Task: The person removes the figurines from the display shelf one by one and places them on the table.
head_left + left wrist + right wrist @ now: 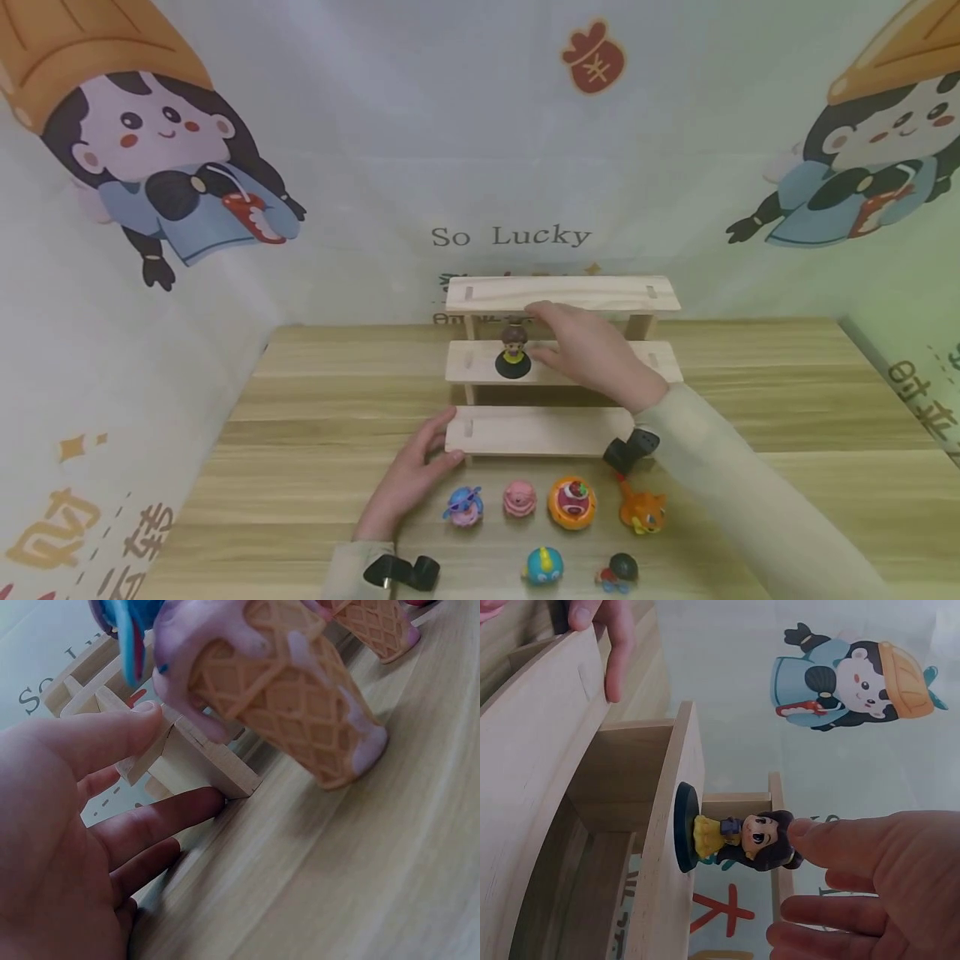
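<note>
A girl figurine [742,840] in a yellow dress, on a dark round base, stands upright on the middle tier of a three-tier wooden display shelf [540,431], left of centre. Beside its head is my right hand [592,350], fingers apart; in the right wrist view the thumb tip overlaps the figurine's hair, and I cannot tell whether it touches. My left hand [412,479] holds the left end of the lowest tier, thumb at the front and a finger at the back. An ice-cream-cone figure [285,690] stands close to that hand.
In front of the shelf stand a blue-and-pink figure [464,507], a pink figure [519,499], an orange round toy [572,502] and an orange animal toy [642,510]. Nearer are a blue-and-yellow toy [543,567] and a dark-haired figure [621,571]. A printed cloth [375,167] hangs behind.
</note>
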Demonstrator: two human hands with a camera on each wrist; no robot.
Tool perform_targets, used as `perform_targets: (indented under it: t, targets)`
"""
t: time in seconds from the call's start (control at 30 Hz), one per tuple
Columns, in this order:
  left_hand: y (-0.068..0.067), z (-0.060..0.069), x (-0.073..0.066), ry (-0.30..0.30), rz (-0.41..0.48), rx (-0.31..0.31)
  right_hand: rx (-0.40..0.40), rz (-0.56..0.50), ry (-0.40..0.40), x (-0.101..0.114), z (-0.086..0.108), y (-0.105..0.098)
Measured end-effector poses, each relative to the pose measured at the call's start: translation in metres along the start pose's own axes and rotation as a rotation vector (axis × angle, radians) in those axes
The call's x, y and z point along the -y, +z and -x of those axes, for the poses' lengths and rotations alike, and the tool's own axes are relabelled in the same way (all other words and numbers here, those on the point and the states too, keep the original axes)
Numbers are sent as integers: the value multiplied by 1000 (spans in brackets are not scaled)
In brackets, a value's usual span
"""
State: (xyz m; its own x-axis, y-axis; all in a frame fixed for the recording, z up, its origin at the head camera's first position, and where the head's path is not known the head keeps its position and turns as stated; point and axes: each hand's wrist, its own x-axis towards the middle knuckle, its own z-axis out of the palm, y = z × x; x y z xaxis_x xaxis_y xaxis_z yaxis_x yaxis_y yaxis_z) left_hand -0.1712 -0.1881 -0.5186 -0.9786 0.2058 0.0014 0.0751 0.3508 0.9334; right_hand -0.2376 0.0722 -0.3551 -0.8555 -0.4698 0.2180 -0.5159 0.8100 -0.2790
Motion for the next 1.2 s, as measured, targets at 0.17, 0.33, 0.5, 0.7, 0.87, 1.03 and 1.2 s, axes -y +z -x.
perform_targets:
  t: [0.17, 0.33, 0.5, 0.7, 0.87, 1.03, 1.2]
  targets:
    - [0, 1, -2, -6, 3, -1, 17, -71, 23, 0, -10, 7]
    - [0, 1, -4, -1, 0, 0, 33, -166, 62, -2, -16, 14]
    - [-1, 0, -6, -1, -20, 2, 32, -229, 86, -5, -19, 19]
    - [-1, 0, -8, -7, -29, -7, 8, -270, 71, -6, -22, 27]
    - [-1, 3, -17, -9, -18, -19, -12, -295, 78, -4, -24, 31]
    - [-1, -1, -5, 12, -26, -5, -15, -295, 81, -3, -24, 32]
    - [-2, 0, -2, 2, -40, 3, -21, -284, 81, -2, -23, 34]
